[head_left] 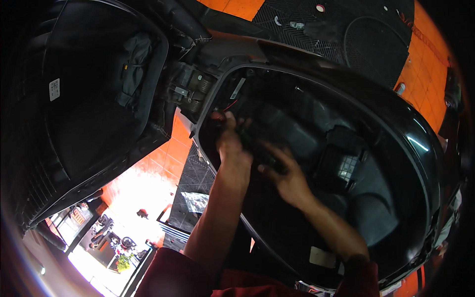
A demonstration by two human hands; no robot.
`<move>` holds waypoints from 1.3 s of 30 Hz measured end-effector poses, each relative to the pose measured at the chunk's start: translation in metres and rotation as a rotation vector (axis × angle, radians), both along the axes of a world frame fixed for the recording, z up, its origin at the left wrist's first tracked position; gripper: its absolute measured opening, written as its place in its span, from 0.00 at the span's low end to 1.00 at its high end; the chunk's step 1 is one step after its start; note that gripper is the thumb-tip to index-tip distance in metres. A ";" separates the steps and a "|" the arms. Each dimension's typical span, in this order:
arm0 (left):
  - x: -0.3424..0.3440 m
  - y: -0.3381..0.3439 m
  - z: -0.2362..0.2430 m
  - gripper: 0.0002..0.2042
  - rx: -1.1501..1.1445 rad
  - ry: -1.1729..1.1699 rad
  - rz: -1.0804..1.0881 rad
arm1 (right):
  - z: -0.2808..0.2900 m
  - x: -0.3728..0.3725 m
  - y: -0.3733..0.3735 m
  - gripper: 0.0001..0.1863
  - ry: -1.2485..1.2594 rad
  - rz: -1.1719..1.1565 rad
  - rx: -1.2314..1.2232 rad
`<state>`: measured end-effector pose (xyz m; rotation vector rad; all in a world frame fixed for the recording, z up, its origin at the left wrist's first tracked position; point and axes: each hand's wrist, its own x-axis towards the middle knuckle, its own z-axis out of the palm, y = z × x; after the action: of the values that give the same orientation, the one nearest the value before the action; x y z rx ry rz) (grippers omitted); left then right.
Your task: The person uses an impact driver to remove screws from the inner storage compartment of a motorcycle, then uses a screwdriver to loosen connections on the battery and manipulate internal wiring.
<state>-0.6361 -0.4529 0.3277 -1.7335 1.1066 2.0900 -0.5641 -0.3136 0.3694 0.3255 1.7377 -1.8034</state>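
Both hands reach into the black storage bin (292, 123) under a scooter's raised seat (94, 84). My left hand (232, 143) is at the bin's left end, close to a small red piece (216, 116) and a thin red wire (230, 105). Motion smears its fingers, so whatever they hold is hidden. Just to the right, my right hand (287, 173) curls its thumb and fingers around a dark, elongated object (269, 159) with a hint of green toward the left hand. Shadow and blur keep its kind unclear.
A metal hinge with springs (190, 89) joins seat and bin. Deeper inside is a dark square cover (341, 153); a pale label (322, 257) is on the near wall. Dark mats (341, 34) lie on orange floor tiles (428, 84). A clear plastic bag (195, 202) lies left of my forearm.
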 end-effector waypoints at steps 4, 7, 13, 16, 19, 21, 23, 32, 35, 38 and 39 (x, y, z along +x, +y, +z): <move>0.009 -0.008 -0.016 0.29 0.018 0.079 0.008 | -0.010 0.002 0.001 0.28 -0.236 -0.256 -0.230; -0.001 0.005 0.004 0.24 0.005 0.068 0.046 | -0.010 -0.006 0.012 0.27 -0.586 -0.318 -0.380; 0.004 -0.001 -0.013 0.18 -0.089 0.015 0.077 | -0.013 -0.002 0.003 0.25 0.185 -0.066 0.041; 0.001 0.002 -0.006 0.17 -0.079 0.042 0.109 | 0.004 -0.015 0.005 0.24 -0.718 -0.257 -0.277; 0.003 0.000 0.001 0.16 -0.001 0.037 0.085 | 0.004 -0.012 0.007 0.23 -0.170 -0.032 -0.020; 0.007 -0.006 0.009 0.15 0.071 0.055 0.084 | 0.005 -0.029 0.019 0.20 0.105 0.007 0.026; 0.018 -0.009 0.019 0.15 0.141 0.098 0.090 | 0.002 -0.048 0.020 0.15 0.046 -0.121 -0.079; 0.062 -0.034 0.121 0.18 0.281 0.427 -0.552 | -0.071 -0.078 -0.081 0.15 0.214 -0.079 0.271; 0.075 -0.055 0.120 0.19 0.209 0.560 -0.709 | -0.075 -0.081 -0.101 0.16 0.053 -0.148 0.211; 0.087 -0.064 0.106 0.19 0.293 0.642 -0.627 | -0.083 -0.080 -0.108 0.17 -0.024 -0.188 0.173; 0.086 -0.064 0.105 0.19 0.292 0.669 -0.648 | -0.084 -0.080 -0.109 0.17 -0.046 -0.193 0.152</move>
<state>-0.5500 -0.5168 0.4328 -0.4298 1.2067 2.2451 -0.6440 -0.4223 0.2853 0.6118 1.8690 -1.7834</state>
